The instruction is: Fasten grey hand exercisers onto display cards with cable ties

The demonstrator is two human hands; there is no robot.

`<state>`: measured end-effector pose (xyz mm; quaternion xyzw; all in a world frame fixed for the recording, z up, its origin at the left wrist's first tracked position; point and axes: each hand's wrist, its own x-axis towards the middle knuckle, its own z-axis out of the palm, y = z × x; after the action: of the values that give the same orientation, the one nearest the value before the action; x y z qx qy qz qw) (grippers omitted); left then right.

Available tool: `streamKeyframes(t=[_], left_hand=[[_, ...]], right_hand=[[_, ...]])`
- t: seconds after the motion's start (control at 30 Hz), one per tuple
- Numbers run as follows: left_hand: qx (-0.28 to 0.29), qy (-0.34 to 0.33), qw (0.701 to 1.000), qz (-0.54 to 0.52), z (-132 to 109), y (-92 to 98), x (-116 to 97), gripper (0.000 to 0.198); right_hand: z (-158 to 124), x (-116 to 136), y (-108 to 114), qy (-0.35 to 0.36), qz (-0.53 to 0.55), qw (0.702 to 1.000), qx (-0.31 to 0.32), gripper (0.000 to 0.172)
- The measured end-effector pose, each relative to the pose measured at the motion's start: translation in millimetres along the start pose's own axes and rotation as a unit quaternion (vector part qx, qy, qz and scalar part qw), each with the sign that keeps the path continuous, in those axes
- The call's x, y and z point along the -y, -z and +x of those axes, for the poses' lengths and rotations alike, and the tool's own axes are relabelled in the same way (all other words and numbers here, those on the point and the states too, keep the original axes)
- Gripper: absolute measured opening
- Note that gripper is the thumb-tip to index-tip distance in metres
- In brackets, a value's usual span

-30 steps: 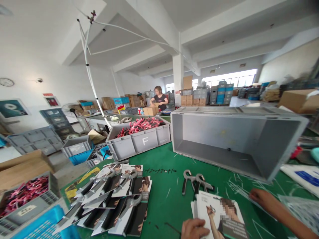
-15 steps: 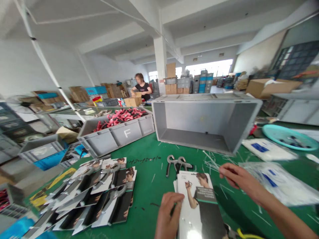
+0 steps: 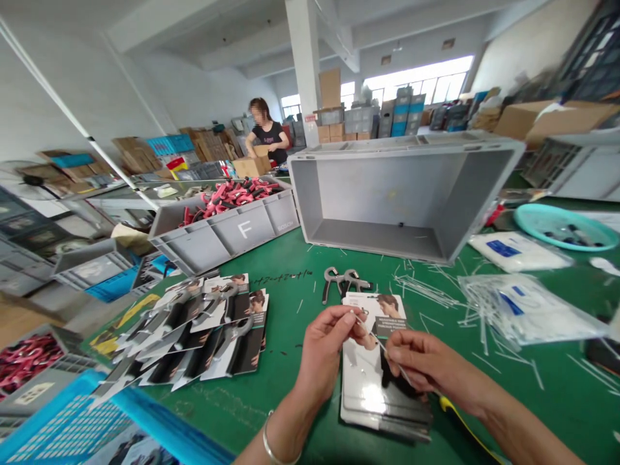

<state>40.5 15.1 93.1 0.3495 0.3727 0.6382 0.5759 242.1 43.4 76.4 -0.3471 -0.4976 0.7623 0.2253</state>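
A thin white cable tie (image 3: 372, 336) is stretched between my two hands, above a stack of printed backing cards (image 3: 363, 387). My left hand (image 3: 325, 342) pinches its upper left end between thumb and fingers. Lower down to the right, my right hand (image 3: 429, 365) has its fingers closed on the other end. Just beyond the cards lie grey-and-black hand grippers (image 3: 334, 284) without cards. On the left, several hand grippers on cards (image 3: 227, 329) overlap in a pile. A yellow-and-black handled tool (image 3: 467, 426), partly hidden, rests beneath my right forearm.
A grey crate on its side (image 3: 310, 194) faces me, beside a crate of red-handled pieces (image 3: 232, 239). Loose cable ties (image 3: 431, 290), plastic bags (image 3: 527, 310) and a turquoise tray (image 3: 526, 216) lie right. A blue basket (image 3: 62, 420) stands lower left. A person (image 3: 266, 135) works behind.
My right hand has come left over the cards, and my left hand has lifted from the card edge. Both now grip a cable tie. The view has tilted down.
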Motion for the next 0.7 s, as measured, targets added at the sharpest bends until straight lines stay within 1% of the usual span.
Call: streamKeyframes(t=[0.13,0.23,0.3,0.33,0.37,0.4,0.47,0.5,0.53,0.57,0.63,0.7], left_hand=[[-0.011,-0.007,0.999,0.037,0.7,3.6,0.2,0.015],[-0.01,-0.034,0.995,0.09,5.7,0.9,-4.5,0.015],[0.021,-0.054,0.989,0.139,11.5,0.4,-8.5,0.017],[0.034,-0.063,0.983,0.171,14.3,2.2,-8.7,0.019],[0.034,-0.073,0.974,0.21,16.4,6.2,-6.9,0.022],[0.019,-0.08,0.963,0.256,17.2,12.2,-2.3,0.027],[-0.035,-0.073,0.934,0.348,14.3,29.3,14.4,0.047],[-0.053,-0.055,0.921,0.381,10.9,39.1,25.2,0.057],[-0.05,-0.028,0.915,0.399,6.7,48.8,36.3,0.063],[-0.035,-0.005,0.914,0.404,2.4,57.5,46.3,0.063],[-0.011,0.025,0.92,0.392,-4.3,70.8,59.0,0.052],[-0.022,0.048,0.934,0.354,-6.8,78.3,59.5,0.041]], right_hand=[[0.3,-4.8,-5.9,0.006,-0.039,0.999,0.001,0.03],[-2.4,-1.5,-12.3,0.025,-0.128,0.991,-0.006,0.029],[-4.7,5.1,-12.8,0.062,-0.189,0.979,-0.038,0.029],[-5.9,8.9,-10.6,0.086,-0.209,0.972,-0.068,0.028],[-7.2,12.4,-6.6,0.11,-0.219,0.964,-0.105,0.027],[-8.5,15.1,-1.0,0.133,-0.218,0.956,-0.147,0.026],[-10.6,15.7,13.2,0.162,-0.183,0.944,-0.222,0.024],[-10.9,13.2,20.4,0.167,-0.157,0.942,-0.244,0.022],[-10.5,9.0,26.5,0.166,-0.132,0.944,-0.253,0.021],[-9.3,3.8,31.0,0.159,-0.111,0.948,-0.252,0.021],[-4.4,-7.3,34.1,0.141,-0.077,0.959,-0.233,0.022],[2.7,-14.6,29.4,0.142,-0.048,0.964,-0.218,0.022]])
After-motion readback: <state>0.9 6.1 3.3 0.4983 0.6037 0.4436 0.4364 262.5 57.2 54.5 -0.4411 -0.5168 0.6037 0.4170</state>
